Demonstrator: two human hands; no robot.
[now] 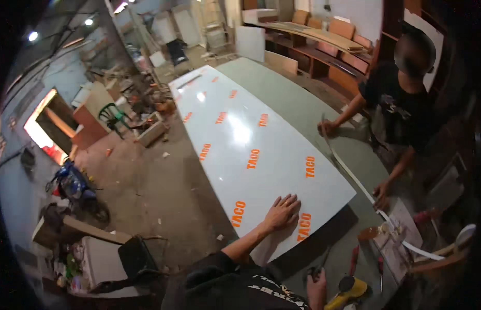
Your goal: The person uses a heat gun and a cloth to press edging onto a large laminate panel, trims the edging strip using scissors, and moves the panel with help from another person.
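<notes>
My left hand (283, 213) lies flat on a glossy white laminated board (235, 170) with orange print, its fingers stretched out near the board's near end. Lower down, close to my body, my right hand (317, 289) is closed around a small dark tool (315, 270); a thin dark part points up from it, but its kind is unclear. Right beside that hand lies a yellow-and-black power tool (348, 290). A red-handled tool (354, 258) rests a little beyond it on the grey-green table (307, 111).
Across the table a person in a dark shirt (403, 108) holds a long narrow white strip (349, 170) with both hands. A cluttered small board (401, 227) is at the right. Shelves (323, 57) stand behind; a blue motorbike (77, 188) and green chair (112, 116) are at left.
</notes>
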